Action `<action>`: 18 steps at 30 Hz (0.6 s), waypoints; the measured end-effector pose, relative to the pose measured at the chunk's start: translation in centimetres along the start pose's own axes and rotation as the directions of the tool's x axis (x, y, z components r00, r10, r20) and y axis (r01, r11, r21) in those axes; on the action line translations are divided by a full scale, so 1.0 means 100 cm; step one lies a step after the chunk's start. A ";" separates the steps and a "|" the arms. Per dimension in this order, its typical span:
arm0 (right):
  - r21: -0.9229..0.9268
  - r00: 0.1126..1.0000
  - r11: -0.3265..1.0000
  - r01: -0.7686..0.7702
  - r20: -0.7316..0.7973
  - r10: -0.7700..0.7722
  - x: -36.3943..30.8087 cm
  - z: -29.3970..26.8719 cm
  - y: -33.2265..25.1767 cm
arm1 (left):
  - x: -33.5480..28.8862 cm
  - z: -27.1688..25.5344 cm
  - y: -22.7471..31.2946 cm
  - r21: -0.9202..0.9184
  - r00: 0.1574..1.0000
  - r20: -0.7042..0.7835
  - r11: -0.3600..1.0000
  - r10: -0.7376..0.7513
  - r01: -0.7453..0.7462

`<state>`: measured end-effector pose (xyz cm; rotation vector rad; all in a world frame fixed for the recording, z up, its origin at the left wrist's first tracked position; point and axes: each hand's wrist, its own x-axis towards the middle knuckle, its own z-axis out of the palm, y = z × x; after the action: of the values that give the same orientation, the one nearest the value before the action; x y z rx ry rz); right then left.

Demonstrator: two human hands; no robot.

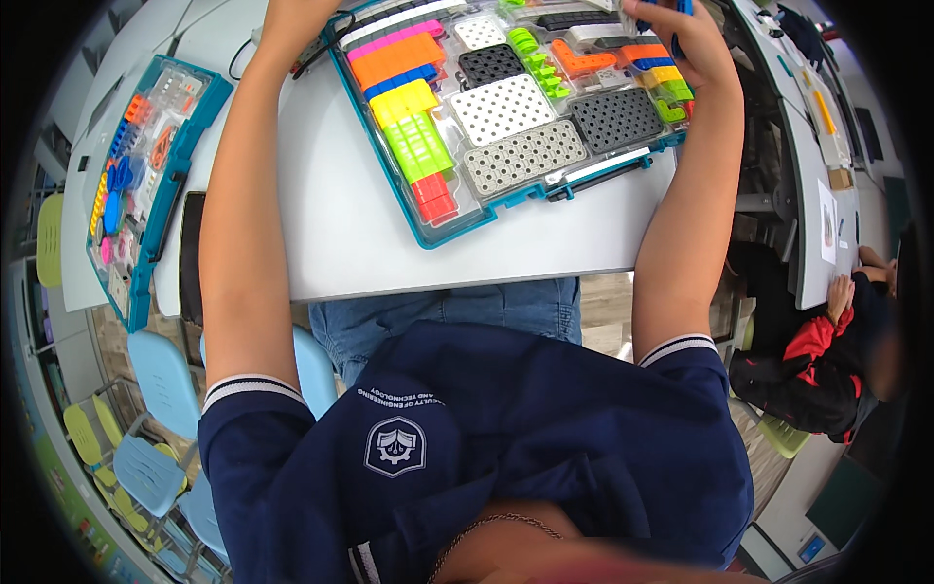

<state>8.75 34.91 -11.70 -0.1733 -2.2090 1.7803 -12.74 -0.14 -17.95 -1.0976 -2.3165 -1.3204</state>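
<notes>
A teal-edged building kit case (428, 237) lies tilted on the white table in front of me, full of sorted plastic parts. Among them are orange beams (397, 60), yellow beams (404, 100), lime green pieces (418, 144), red pieces (434, 198) and perforated plates in white (501, 110), grey and black. My right hand (693, 41) is over the case's far right corner, fingers curled around a small blue piece (684, 7) partly cut off by the upper edge. My left hand (300, 18) reaches past the case's far left corner, beside a dark cabled object (313, 54); its fingers are out of frame.
A second teal case (161, 190) of small coloured parts stands on the table to the left, near a black flat object (192, 258). Blue chairs (163, 375) are at lower left. On the right, a person in black and red (808, 360) sits at another table (815, 243).
</notes>
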 end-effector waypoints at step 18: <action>-0.597 0.901 0.789 0.144 0.409 0.145 -0.019 0.008 -0.030 | -0.002 0.000 0.008 -0.047 1.000 0.007 0.998 -0.030 0.030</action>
<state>10.56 32.99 -9.23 0.1100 -3.0615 1.0840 -12.05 0.04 -17.54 -1.0862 -2.3267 -1.3908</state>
